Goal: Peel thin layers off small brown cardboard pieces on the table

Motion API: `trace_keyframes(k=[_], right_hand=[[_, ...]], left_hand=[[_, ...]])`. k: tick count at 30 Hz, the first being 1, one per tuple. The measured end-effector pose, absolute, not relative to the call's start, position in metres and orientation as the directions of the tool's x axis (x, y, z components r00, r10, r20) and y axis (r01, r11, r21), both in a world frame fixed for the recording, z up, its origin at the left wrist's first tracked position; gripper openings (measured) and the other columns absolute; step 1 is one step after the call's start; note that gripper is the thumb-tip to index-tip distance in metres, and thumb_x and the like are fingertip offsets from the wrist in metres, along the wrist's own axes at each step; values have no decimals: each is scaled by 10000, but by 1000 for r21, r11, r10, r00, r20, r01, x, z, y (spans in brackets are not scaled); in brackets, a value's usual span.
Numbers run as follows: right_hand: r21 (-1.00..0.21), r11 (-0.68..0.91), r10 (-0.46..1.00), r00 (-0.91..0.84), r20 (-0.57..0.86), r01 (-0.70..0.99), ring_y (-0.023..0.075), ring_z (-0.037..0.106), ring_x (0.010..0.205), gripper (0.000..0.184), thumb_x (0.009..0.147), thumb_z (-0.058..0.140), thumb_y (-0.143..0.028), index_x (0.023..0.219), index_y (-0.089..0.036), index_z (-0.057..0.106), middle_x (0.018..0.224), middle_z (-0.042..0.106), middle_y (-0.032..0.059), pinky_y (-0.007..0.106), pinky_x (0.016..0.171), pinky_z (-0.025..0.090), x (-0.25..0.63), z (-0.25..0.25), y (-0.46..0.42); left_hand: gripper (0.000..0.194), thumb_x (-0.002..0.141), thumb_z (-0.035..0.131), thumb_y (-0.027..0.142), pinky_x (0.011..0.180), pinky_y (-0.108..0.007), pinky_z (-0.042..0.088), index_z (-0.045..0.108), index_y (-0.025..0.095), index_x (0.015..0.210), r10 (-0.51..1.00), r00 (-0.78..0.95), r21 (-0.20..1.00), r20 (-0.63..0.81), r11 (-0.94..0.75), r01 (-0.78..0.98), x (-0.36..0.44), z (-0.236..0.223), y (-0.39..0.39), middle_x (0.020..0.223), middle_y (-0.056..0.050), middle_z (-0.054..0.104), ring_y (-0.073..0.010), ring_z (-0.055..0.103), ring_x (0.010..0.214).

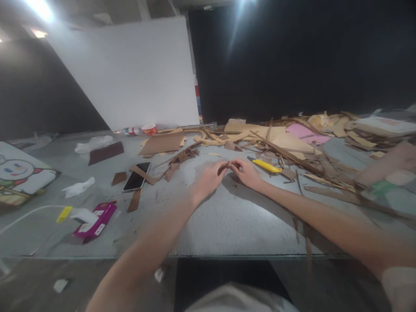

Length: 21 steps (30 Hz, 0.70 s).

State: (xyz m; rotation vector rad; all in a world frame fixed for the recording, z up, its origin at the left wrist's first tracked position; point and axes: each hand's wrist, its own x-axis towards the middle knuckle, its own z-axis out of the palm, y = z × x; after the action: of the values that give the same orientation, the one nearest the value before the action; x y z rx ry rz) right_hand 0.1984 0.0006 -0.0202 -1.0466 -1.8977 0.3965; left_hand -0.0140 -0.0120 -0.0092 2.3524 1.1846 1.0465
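Observation:
Over the middle of the grey table point(208, 225), my left hand point(212, 177) and my right hand point(245, 172) meet at the fingertips. Both are closed in a pinch on a small brown piece point(226, 165), mostly covered by the fingers; its material is too small to make out. Just right of my right hand lies a yellow utility knife point(267, 165), its dark tip pointing toward the fingers. Behind the hands are folded brown scraps point(232, 146) and thin brown strips.
Brown and tan offcuts point(292, 149) pile up along the back and right, with a pink sheet point(307, 133) among them. To the left lie a phone point(136, 177) under a brown strip, a purple tissue pack point(95, 221), a crumpled tissue point(79, 187) and a white cable point(29, 210).

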Motion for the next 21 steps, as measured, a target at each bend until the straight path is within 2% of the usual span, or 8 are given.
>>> trace_keyframes(k=[6, 12, 17, 21], right_hand=[[-619, 608, 768, -168, 619, 498, 231, 607, 790, 382, 1063, 579, -525, 1026, -215, 800, 836, 679, 57, 354, 756, 506, 199, -17, -2], [-606, 616, 737, -96, 669, 504, 236, 622, 814, 361, 1077, 557, -497, 1045, -220, 786, 922, 692, 78, 375, 788, 533, 201, -17, -2], [-609, 605, 743, -89, 663, 512, 247, 647, 852, 368, 1081, 546, -503, 1021, -218, 771, 943, 708, 85, 380, 798, 539, 201, -20, 0], [-616, 604, 748, -92, 657, 506, 258, 661, 907, 364, 1085, 528, -491, 999, -219, 755, 963, 714, 92, 379, 815, 540, 201, -20, 0]], left_hand=[[235, 1080, 664, 261, 1058, -380, 590, 765, 253, 1291, 795, 340, 585, 503, -602, 544, -12, -11, -4, 1269, -65, 811, -219, 771, 1138], [259, 1072, 665, 280, 1038, -388, 613, 758, 249, 1312, 822, 292, 630, 489, -565, 533, -14, -7, -1, 1256, -74, 821, -226, 800, 1074], [280, 1066, 637, 212, 1087, -403, 588, 765, 260, 1310, 797, 401, 559, 452, -603, 569, -17, -7, 4, 1275, -72, 811, -234, 772, 1170], [313, 1067, 595, 164, 1157, -449, 529, 762, 239, 1322, 732, 535, 427, 422, -681, 595, -18, -9, 8, 1319, -97, 788, -262, 715, 1267]])
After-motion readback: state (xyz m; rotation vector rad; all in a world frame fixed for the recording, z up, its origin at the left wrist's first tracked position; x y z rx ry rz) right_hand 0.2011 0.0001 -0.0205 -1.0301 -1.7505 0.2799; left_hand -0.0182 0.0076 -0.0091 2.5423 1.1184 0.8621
